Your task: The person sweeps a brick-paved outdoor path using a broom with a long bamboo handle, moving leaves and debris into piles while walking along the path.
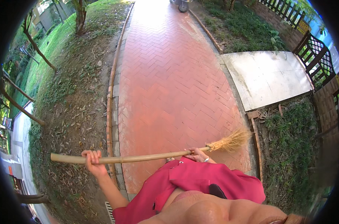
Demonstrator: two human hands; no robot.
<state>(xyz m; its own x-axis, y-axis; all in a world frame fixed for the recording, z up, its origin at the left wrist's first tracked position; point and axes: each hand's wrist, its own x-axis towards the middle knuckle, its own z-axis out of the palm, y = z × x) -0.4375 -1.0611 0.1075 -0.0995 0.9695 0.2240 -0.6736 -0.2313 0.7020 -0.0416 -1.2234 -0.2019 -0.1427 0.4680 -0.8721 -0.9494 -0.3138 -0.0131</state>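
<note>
A straw broom with a long bamboo handle (pixel 147 157) lies almost level across my body. My left hand (pixel 94 162) grips the pole toward its thick end, which sticks out to the left over the leafy soil. Farther along, my right hand (pixel 197 154) holds the thin end of the pole just short of the bristles; a bracelet circles that wrist. The fanned straw head (pixel 231 140) points right, above the right side of the red herringbone brick path (pixel 172 92). Whether the straw touches the bricks, I cannot tell.
Low brick edging (pixel 110 112) borders the path on the left, beside soil with dry leaves (pixel 74 131) and slim trees. A pale slab (pixel 267 78) leads right to a lattice gate (pixel 316 60). A wheeled vehicle (pixel 183 6) stands at the far end.
</note>
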